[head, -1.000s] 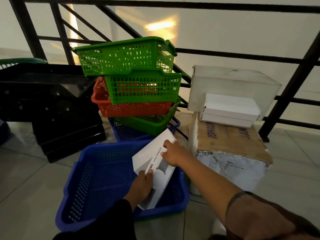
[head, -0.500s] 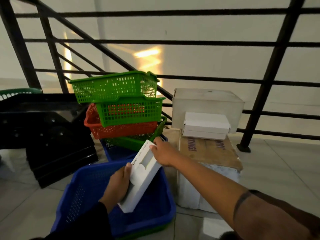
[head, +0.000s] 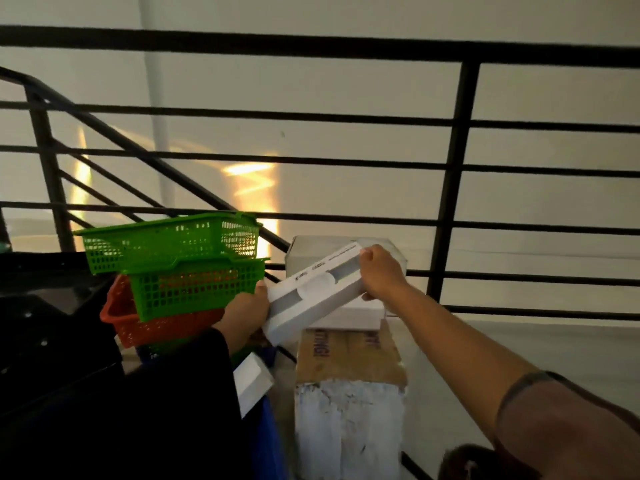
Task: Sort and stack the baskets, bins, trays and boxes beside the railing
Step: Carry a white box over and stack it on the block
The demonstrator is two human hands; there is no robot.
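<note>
We are gripping the white box (head: 317, 296) at both ends, left hand (head: 247, 308) low, right hand (head: 379, 271) high, its long axis tilting up-right over the stacked white boxes (head: 349, 318), nearer our right hand

Plastic mesh, matt card and painted metal

The white tray (head: 313, 299) I hold between my left hand (head: 246, 309) and right hand (head: 380, 275) looks like smooth matt card with moulded hollows. The green baskets (head: 180, 258) and the orange basket (head: 152, 323) are perforated plastic with a slight sheen. The black bins (head: 52, 323) are glossy plastic. The cardboard box (head: 349, 382) has a dull brown paper top and rough, scuffed white sides. The railing (head: 450, 188) is matt black painted metal. My left sleeve (head: 138, 410) is dark cloth.
</note>
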